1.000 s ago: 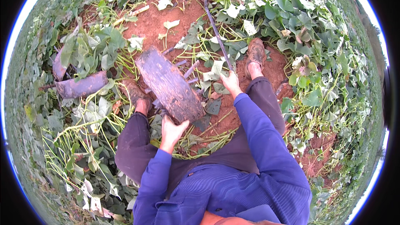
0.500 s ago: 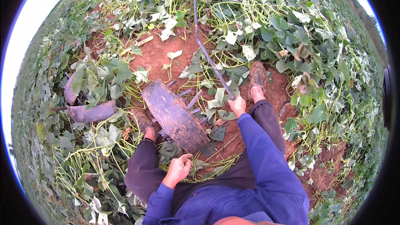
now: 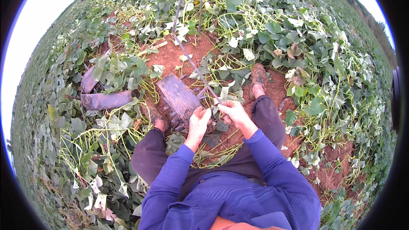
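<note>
Rod (image 3: 186, 52), thin, dark and bent, is running from the right hand (image 3: 233, 113) out toward the vines (image 3: 272, 30). Right fingers are gripping its near end. Left hand (image 3: 198, 122) is sitting just beside, fingers curling; whether they're holding anything, I cannot tell. Curved slab (image 3: 180, 96) is lying below on soil. I'm judging snagging the main risk: tangled stems could be catching the far end, twisting the grip loose.
</note>
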`<state>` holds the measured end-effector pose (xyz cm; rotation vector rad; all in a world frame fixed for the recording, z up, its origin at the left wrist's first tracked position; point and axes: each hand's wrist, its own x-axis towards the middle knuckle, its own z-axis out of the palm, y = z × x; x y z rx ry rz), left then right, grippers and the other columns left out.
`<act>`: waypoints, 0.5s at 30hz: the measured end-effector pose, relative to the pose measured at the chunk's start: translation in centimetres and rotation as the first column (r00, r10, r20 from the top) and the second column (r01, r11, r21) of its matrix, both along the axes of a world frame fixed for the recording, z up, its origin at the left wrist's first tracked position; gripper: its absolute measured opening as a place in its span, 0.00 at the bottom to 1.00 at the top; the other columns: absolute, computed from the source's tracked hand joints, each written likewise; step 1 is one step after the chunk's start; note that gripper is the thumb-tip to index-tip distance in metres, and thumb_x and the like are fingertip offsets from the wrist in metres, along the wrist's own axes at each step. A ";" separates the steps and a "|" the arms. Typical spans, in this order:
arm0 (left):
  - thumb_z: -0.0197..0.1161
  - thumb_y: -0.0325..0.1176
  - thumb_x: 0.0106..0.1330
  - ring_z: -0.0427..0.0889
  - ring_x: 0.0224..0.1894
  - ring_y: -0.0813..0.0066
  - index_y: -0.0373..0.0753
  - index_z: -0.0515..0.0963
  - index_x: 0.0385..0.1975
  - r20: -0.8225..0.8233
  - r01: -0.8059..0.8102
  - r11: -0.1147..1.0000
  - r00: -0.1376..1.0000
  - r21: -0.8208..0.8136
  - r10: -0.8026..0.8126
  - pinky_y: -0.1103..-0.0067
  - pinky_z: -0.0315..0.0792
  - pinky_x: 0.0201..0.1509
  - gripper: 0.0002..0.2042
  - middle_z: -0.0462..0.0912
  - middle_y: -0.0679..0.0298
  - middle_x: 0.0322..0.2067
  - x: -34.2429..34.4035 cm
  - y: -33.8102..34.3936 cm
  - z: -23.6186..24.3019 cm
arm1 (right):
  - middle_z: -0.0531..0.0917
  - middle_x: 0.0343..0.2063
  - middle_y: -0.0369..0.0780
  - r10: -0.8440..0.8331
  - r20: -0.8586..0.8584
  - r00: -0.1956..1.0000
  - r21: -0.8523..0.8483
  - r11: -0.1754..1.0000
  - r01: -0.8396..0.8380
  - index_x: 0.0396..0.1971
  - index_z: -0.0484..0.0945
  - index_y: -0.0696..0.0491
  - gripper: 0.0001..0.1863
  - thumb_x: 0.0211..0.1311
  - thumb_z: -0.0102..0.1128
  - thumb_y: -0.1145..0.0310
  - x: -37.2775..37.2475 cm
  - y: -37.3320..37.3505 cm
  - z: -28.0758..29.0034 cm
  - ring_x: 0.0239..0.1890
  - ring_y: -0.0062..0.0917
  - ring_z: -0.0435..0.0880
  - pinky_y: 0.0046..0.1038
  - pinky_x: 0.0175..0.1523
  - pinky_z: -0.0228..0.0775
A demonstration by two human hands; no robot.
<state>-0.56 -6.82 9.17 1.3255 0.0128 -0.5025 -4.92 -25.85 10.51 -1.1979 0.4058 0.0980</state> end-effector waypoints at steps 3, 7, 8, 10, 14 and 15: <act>0.64 0.41 0.77 0.85 0.54 0.55 0.36 0.67 0.65 -0.118 -0.105 0.903 0.991 -0.417 0.061 0.62 0.83 0.51 0.24 0.82 0.49 0.54 2.0 -1.2 2.0 | 0.80 0.23 0.33 0.179 0.021 0.984 -0.066 0.982 -0.177 0.40 0.82 0.57 0.12 0.72 0.69 0.63 -4.1 3.0 2.1 0.12 0.16 0.73 0.22 0.18 0.62; 0.64 0.39 0.76 0.80 0.27 0.75 0.38 0.78 0.51 -0.114 -0.040 0.834 0.993 -0.550 -0.028 0.75 0.74 0.31 0.13 0.84 0.64 0.32 4.1 -0.1 6.0 | 0.83 0.32 0.33 0.331 0.063 0.941 -0.064 0.943 -0.327 0.49 0.82 0.57 0.14 0.73 0.67 0.64 -6.0 4.0 -1.7 0.21 0.15 0.80 0.21 0.28 0.71; 0.65 0.37 0.76 0.77 0.26 0.79 0.38 0.79 0.49 -0.028 -0.004 0.903 1.000 -0.429 -0.009 0.78 0.71 0.30 0.11 0.82 0.67 0.30 3.4 -0.2 6.4 | 0.83 0.35 0.35 0.362 0.049 0.931 -0.120 0.927 -0.354 0.53 0.80 0.58 0.17 0.73 0.68 0.63 -6.2 3.7 -2.3 0.23 0.16 0.81 0.21 0.30 0.73; 0.67 0.34 0.74 0.73 0.23 0.85 0.38 0.81 0.46 0.157 0.011 0.989 0.987 -0.148 0.012 0.83 0.66 0.27 0.08 0.80 0.72 0.26 0.7 0.1 7.6 | 0.84 0.40 0.37 0.439 0.026 0.898 -0.222 0.879 -0.423 0.60 0.77 0.60 0.23 0.73 0.68 0.62 -5.7 4.1 -1.8 0.26 0.17 0.84 0.23 0.34 0.77; 0.67 0.27 0.72 0.74 0.27 0.90 0.33 0.83 0.41 0.439 0.133 0.991 0.890 0.011 -0.124 0.85 0.68 0.30 0.05 0.81 0.74 0.27 -3.6 0.4 2.9 | 0.80 0.60 0.46 0.377 0.335 0.863 -0.196 0.924 -0.328 0.70 0.68 0.60 0.38 0.69 0.72 0.54 -3.6 0.5 -3.0 0.50 0.28 0.88 0.32 0.54 0.82; 0.68 0.27 0.72 0.73 0.28 0.90 0.32 0.83 0.40 0.483 0.138 0.982 0.857 0.125 -0.182 0.84 0.68 0.31 0.05 0.81 0.75 0.27 -4.4 0.7 1.8 | 0.78 0.63 0.50 0.272 0.365 0.890 0.037 0.951 -0.306 0.71 0.67 0.60 0.43 0.67 0.69 0.46 -3.1 -0.6 -2.3 0.57 0.35 0.85 0.39 0.59 0.79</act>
